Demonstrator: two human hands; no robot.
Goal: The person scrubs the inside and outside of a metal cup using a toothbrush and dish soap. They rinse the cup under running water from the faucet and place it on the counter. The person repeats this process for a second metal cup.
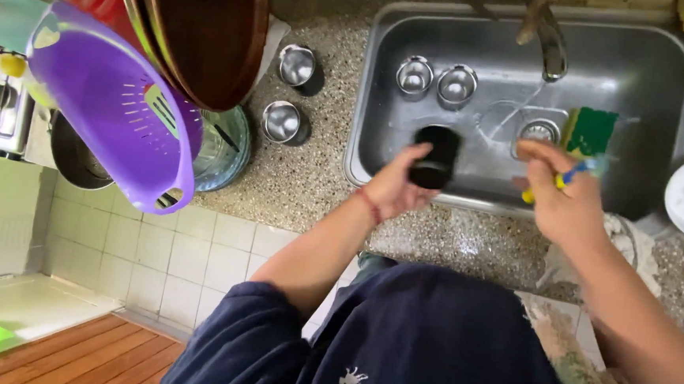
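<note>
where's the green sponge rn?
In the head view, the green sponge sits inside the sink at right, beside the drain, just above the right hand.

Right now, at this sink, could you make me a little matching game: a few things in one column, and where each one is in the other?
Things:
1. black cup
2. green sponge
3. purple colander
4. two steel cups

Places:
A. in the sink, near the drain
B. held in the left hand
C. at the back of the sink
D. on the rack, left of the counter

Pairs: 1-B, 2-A, 3-D, 4-C
</note>
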